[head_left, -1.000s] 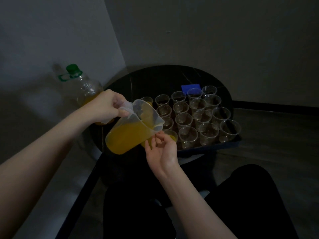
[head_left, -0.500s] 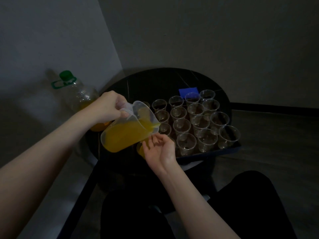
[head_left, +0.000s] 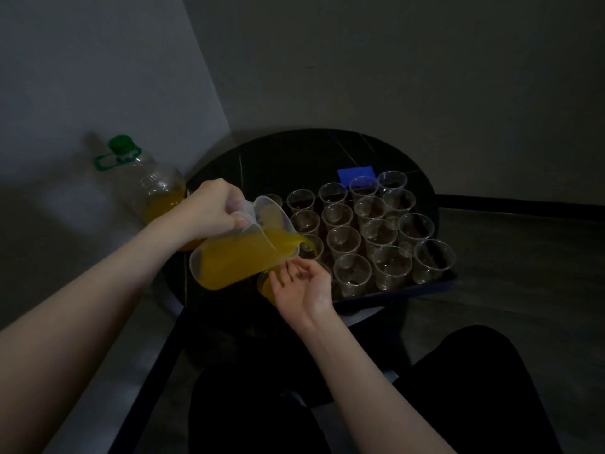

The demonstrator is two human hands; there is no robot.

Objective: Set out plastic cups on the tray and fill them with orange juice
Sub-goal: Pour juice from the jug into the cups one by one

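Left hand (head_left: 212, 208) grips tilted jug (head_left: 242, 250), spout toward tray cups; right hand (head_left: 302, 286) relaxed, possibly steadying cup (head_left: 265, 286).

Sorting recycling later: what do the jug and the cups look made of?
The jug looks like frosted, translucent plastic: the juice shows hazily through its wall. The cups look like thin, clear, glossy plastic: the dark tray shows through them and their rims glint.

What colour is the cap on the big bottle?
Green. The cap on the bottle shows in the head view.
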